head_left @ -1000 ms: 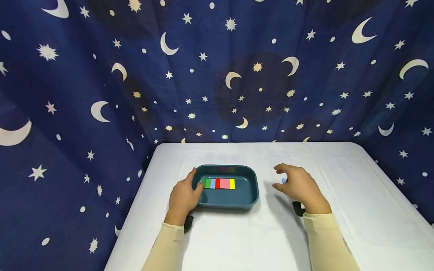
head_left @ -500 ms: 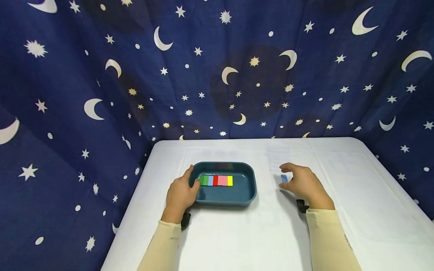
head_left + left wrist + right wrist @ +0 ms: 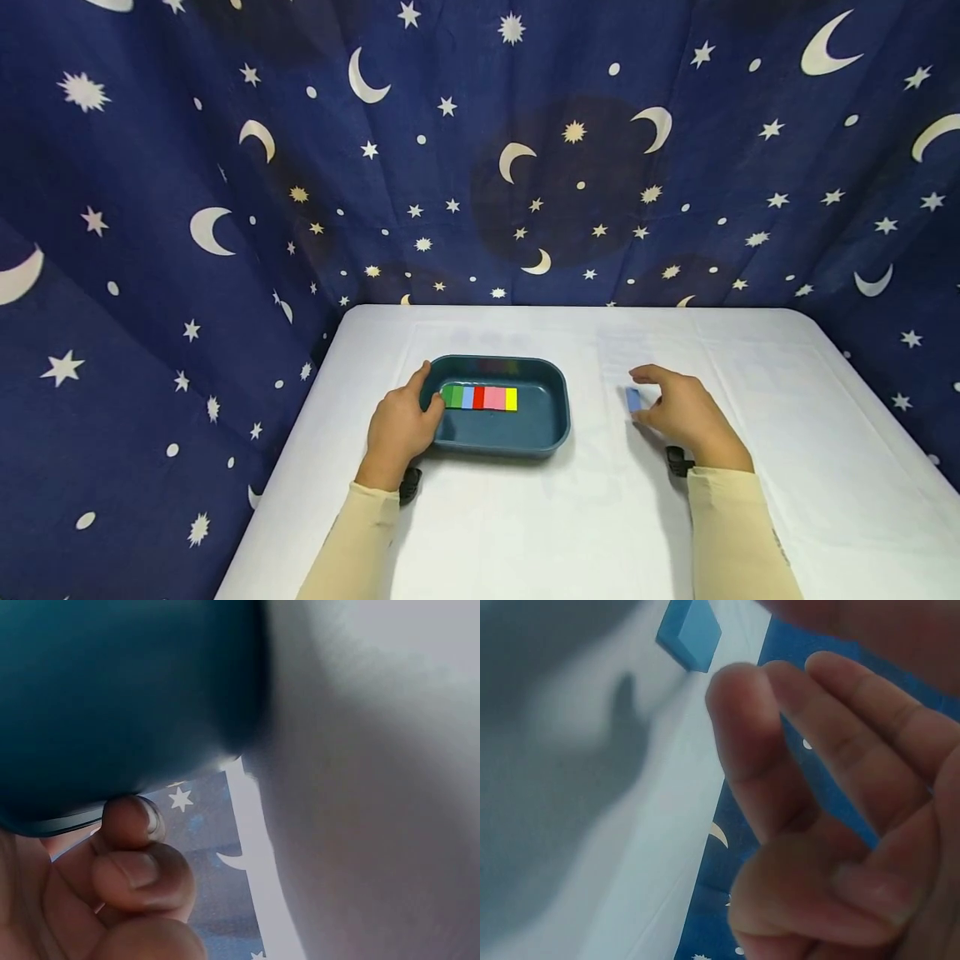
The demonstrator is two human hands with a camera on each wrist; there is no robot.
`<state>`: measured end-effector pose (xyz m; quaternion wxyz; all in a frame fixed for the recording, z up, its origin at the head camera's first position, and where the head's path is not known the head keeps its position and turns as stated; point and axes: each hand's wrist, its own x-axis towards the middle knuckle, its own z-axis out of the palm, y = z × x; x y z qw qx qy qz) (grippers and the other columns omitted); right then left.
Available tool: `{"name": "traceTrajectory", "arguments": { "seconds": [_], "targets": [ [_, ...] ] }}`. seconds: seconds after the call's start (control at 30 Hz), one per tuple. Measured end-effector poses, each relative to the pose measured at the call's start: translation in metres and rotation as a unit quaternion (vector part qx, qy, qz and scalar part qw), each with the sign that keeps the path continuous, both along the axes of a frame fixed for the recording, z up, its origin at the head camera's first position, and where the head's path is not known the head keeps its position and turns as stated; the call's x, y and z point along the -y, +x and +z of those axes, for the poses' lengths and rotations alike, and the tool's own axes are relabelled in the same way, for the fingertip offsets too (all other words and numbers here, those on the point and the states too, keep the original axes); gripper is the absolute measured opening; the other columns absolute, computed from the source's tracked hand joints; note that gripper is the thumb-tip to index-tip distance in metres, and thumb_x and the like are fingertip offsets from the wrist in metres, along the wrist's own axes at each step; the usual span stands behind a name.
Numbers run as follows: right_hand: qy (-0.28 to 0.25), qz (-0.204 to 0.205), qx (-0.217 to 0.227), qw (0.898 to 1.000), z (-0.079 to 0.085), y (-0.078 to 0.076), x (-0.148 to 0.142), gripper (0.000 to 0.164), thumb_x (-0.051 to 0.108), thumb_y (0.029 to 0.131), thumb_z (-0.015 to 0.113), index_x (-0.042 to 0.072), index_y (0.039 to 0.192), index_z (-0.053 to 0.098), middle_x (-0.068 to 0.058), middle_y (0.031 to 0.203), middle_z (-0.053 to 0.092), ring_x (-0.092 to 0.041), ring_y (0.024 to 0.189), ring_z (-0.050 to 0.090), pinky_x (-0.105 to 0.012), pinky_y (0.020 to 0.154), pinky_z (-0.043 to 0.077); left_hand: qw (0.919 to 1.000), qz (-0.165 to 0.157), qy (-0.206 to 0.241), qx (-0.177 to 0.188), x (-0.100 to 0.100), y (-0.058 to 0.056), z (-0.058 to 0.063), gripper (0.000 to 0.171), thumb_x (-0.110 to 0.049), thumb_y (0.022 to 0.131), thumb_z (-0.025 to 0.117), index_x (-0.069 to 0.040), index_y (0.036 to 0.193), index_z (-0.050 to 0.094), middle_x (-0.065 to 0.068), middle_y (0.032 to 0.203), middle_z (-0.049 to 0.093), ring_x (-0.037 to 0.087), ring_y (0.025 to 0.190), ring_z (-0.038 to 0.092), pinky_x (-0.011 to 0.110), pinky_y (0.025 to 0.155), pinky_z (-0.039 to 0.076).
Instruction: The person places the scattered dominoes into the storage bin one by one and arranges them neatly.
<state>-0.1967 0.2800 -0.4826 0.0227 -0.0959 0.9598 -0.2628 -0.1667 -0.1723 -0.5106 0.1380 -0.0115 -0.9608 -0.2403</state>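
A dark teal rectangular tray point(image 3: 536, 429) sits on the white table, with a tight row of coloured blocks point(image 3: 480, 398) in it: green, light blue, red, pink and yellow. My left hand point(image 3: 400, 433) grips the tray's left end, thumb over the rim and fingers outside. The left wrist view shows curled fingers point(image 3: 146, 877) below the tray wall. To the right lies a light blue block point(image 3: 633, 399) on the table. My right hand point(image 3: 690, 412) is beside it, thumb and fingers apart; in the right wrist view a gap separates the fingers from the blue block point(image 3: 690, 634).
White cloth covers the table point(image 3: 547, 533). A dark blue curtain point(image 3: 450, 167) with moons and stars hangs behind the table and along its sides. The tray's right wall stands between the row of blocks and the single blue block.
My right hand has shifted a little to the right, leaving more of the light blue block showing. The left hand keeps its grip on the tray. The head view has shifted slightly.
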Motion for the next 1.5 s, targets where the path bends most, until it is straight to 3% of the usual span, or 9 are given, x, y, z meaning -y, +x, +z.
{"name": "traceTrajectory", "arguments": {
  "seconds": [0.33,0.57,0.7,0.8,0.9,1.5],
  "targets": [
    [-0.002,0.001,0.003,1.000,0.005,-0.004,-0.005,0.068,0.012,0.081,0.087,0.012,0.145,0.063,-0.018,0.133,0.069,-0.021,0.085,0.066,-0.045,0.074,0.052,1.0000,-0.002,0.000,0.005,-0.002,-0.003,0.006,0.063,-0.042,0.100,0.058,-0.020,0.158,0.052,0.021,0.098,0.076,0.029,0.071,0.070,0.048,0.062,0.056],
    [0.000,-0.006,0.033,0.999,0.004,0.000,-0.009,0.073,0.014,0.080,0.088,0.013,0.147,0.060,-0.020,0.131,0.069,-0.022,0.085,0.067,-0.047,0.075,0.052,0.9998,-0.001,0.006,0.018,-0.004,0.000,0.004,0.062,-0.040,0.101,0.060,-0.019,0.158,0.052,0.021,0.121,0.074,0.036,0.088,0.075,0.053,0.072,0.059],
    [0.001,-0.003,0.032,0.999,0.003,0.001,-0.010,0.074,0.014,0.079,0.090,0.012,0.147,0.061,-0.022,0.137,0.066,-0.038,0.104,0.069,-0.060,0.088,0.051,0.9998,0.002,0.010,0.015,-0.004,0.002,0.004,0.062,-0.041,0.100,0.059,-0.019,0.158,0.053,0.021,0.122,0.074,0.037,0.090,0.075,0.054,0.074,0.059],
    [0.001,-0.007,0.036,0.999,0.001,-0.001,-0.012,0.073,0.013,0.080,0.089,0.012,0.147,0.060,-0.023,0.144,0.061,-0.048,0.128,0.058,-0.067,0.103,0.042,0.9999,0.007,0.008,0.011,-0.004,0.000,0.003,0.062,-0.041,0.100,0.058,-0.020,0.158,0.053,0.021,0.123,0.074,0.038,0.092,0.075,0.055,0.076,0.059],
    [0.003,-0.009,0.045,0.999,-0.002,-0.002,-0.012,0.074,0.014,0.080,0.088,0.012,0.148,0.059,-0.023,0.146,0.060,-0.052,0.138,0.048,-0.070,0.108,0.036,0.9999,0.004,0.006,0.012,-0.003,-0.002,0.002,0.062,-0.041,0.100,0.059,-0.020,0.158,0.053,0.021,0.126,0.072,0.039,0.095,0.075,0.055,0.078,0.059],
    [0.009,0.001,0.052,0.999,-0.010,-0.003,-0.003,0.071,0.014,0.084,0.085,0.010,0.150,0.058,-0.029,0.149,0.054,-0.055,0.137,0.048,-0.072,0.106,0.037,0.9999,0.001,0.006,0.015,-0.002,-0.002,0.003,0.061,-0.036,0.100,0.062,-0.019,0.158,0.052,0.021,0.125,0.073,0.038,0.094,0.075,0.055,0.078,0.059]
  ]
}}
